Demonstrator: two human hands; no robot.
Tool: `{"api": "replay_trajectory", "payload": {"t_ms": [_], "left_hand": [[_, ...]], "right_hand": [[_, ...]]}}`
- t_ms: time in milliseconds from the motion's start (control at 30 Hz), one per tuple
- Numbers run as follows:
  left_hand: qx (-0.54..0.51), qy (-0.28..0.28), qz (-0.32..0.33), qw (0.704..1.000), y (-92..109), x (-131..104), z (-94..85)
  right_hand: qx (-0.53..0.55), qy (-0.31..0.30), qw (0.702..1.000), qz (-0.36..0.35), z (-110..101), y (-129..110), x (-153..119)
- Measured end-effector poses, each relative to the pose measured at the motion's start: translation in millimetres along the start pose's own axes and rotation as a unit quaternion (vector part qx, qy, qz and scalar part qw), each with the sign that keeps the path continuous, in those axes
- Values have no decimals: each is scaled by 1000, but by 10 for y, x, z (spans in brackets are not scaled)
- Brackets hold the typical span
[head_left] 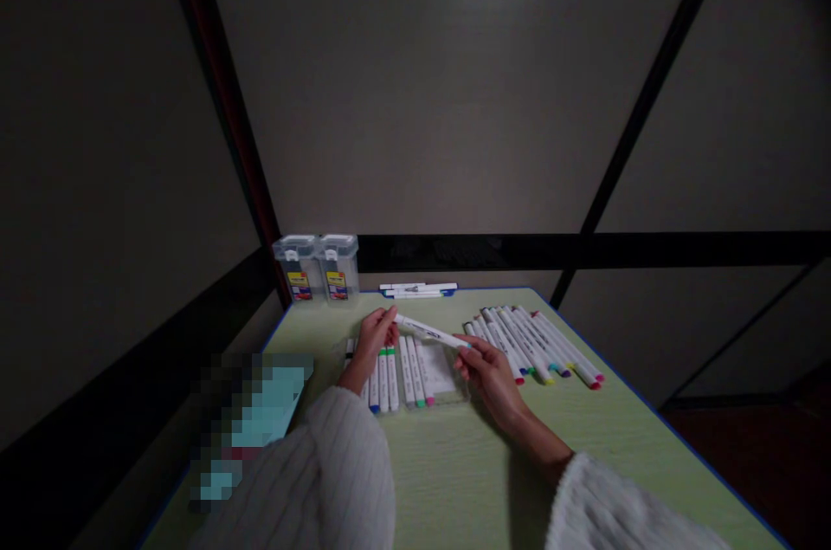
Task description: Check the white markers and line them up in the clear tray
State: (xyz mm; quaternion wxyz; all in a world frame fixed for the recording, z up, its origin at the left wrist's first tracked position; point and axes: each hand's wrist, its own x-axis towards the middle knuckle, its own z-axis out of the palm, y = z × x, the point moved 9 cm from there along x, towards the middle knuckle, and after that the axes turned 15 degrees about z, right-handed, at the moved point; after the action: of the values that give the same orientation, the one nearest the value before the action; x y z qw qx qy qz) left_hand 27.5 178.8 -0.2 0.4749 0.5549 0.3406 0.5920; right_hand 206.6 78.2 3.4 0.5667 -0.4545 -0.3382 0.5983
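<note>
Between my two hands a white marker (431,332) is held slantwise, its light-blue end at the right. My left hand (375,340) pinches the far left end, and my right hand (486,370) grips the blue end. Beneath them lies a clear tray (447,398) with several white markers (409,372) side by side, their ends blue, green and pink. A white sheet (438,368) shows at the tray's right part. My left hand and wrist cover some of the markers at the left.
To the right, several loose white markers (519,342) with coloured ends lie on the green table (447,481). More markers (419,290) rest at the back edge. Two clear lidded boxes (317,268) stand at the back left. A blurred-out teal object (273,403) is at the left edge.
</note>
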Motion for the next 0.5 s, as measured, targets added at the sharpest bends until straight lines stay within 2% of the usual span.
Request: {"api": "replay_trajectory", "payload": {"t_ms": [400,500], "left_hand": [[-4,16,8,1000,-82,58,-32],[-11,25,17,999,-57,57,-44]], "right_hand": [[-143,60,986,-54,-81,-27,-7],[-169,46,983,-51,-35,-28,-12]]}}
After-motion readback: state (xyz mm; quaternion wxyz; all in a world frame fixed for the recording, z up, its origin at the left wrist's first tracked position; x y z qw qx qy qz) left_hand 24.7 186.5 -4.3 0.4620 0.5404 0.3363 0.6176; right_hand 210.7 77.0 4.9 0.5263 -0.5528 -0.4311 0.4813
